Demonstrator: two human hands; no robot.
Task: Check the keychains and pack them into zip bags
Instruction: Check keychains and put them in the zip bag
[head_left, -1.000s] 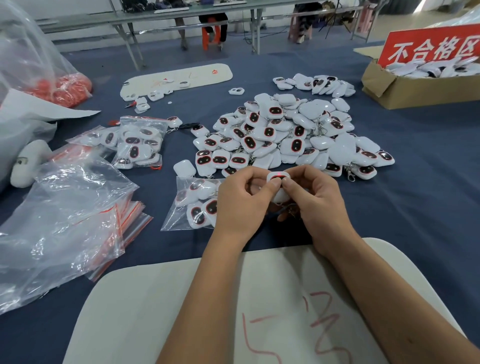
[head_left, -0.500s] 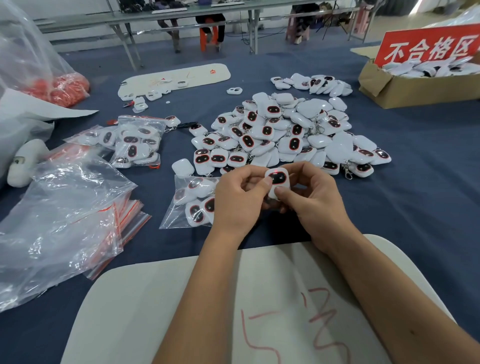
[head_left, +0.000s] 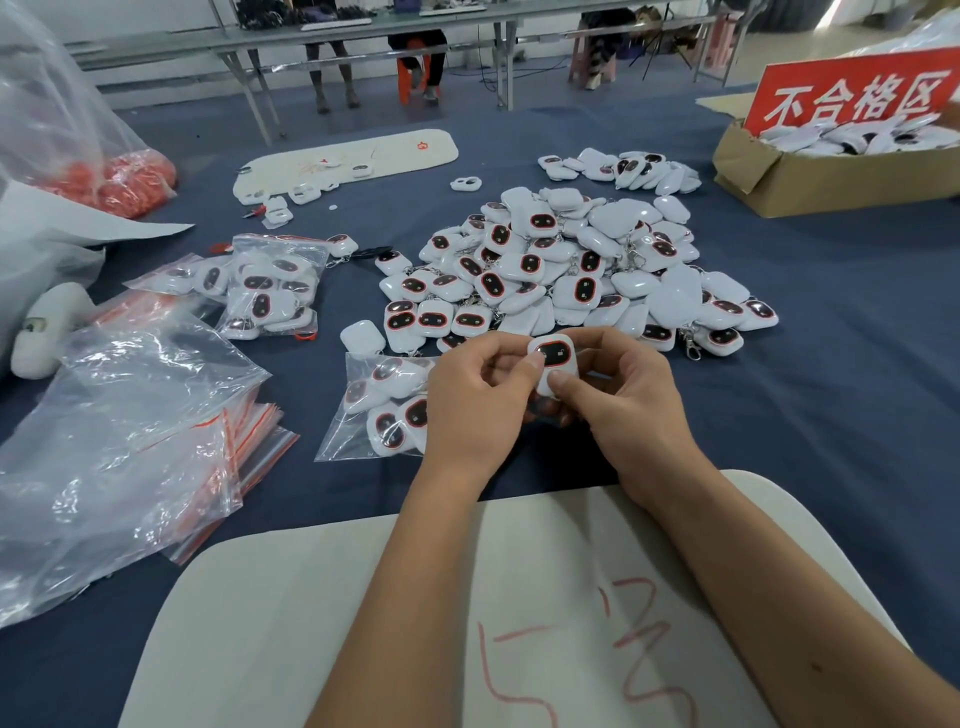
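Observation:
A white keychain (head_left: 555, 358) with a black, red-rimmed oval face is held between both hands, face up, above the blue cloth. My left hand (head_left: 475, 400) pinches its left edge with thumb and forefinger. My right hand (head_left: 626, 400) grips its right side, thumb pressing on the front. A big pile of like keychains (head_left: 566, 270) lies just beyond. A zip bag (head_left: 379, 408) holding several keychains lies left of my left hand. Two filled bags (head_left: 265, 286) lie farther left.
A stack of empty zip bags with red seals (head_left: 156, 441) lies at the left under loose plastic. A cardboard box (head_left: 831, 166) with a red sign holds more keychains at the back right. A white board (head_left: 467, 623) with red marks lies under my forearms.
The keychain has turned from edge-on to face up between my fingers, showing its black oval. Both hands stayed in the same spot.

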